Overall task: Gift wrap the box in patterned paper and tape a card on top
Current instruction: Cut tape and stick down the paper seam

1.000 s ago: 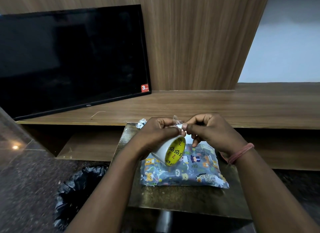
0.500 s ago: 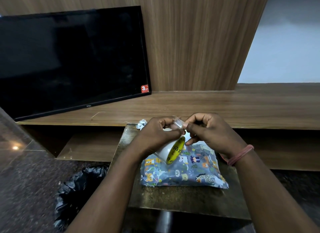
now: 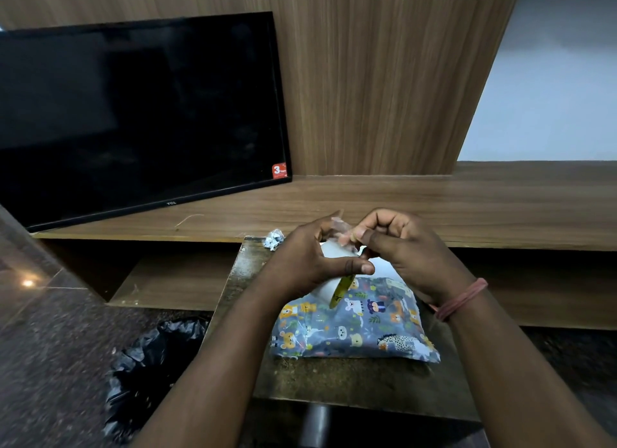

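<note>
Both hands (image 3: 307, 260) apparently grip the tape roll (image 3: 329, 289).

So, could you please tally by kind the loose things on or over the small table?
Wrapped box: 1
Tape roll, gripped by the left hand: 1
Tape strip, pinched by the right hand: 1
Crumpled paper scrap: 1
Total: 4

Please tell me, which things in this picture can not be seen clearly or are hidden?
- Tape roll, head view: mostly covered by the left hand; only its white side and yellow rim show.
- Pulled tape end: clear and blurred, its length is unreadable between the left hand and the right hand.
- Card: a white patch behind the wrapped box may be it; the hands hide most.
- Black bag: contents too dark.
</note>
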